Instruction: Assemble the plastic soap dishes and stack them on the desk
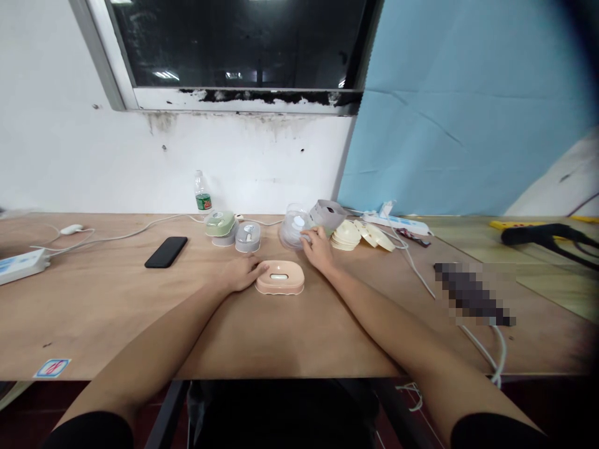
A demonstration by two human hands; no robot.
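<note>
A peach-coloured oval plastic box [292, 284], much like a soap box with a slot in its top, lies on the table in front of me. My left hand [241, 273] rests at its left side, thumb stretched to the rim and fingers apart. Further back, my right hand [319, 251] has bent fingers at the near right edge of a stack of clear plastic covers [291, 232], pinching at the edge. Right of that hand are several cream oval plates [345, 236], with a grey plastic band or roll [327, 213] behind them.
A green-topped box [221, 223] and a grey box [248, 237] stand behind my left hand. A black phone [166, 252], a bottle [202, 192] and power strips [397, 223] lie around. White cables cross the table [116, 324]. A dark blurred-out object [472, 293] is at right.
</note>
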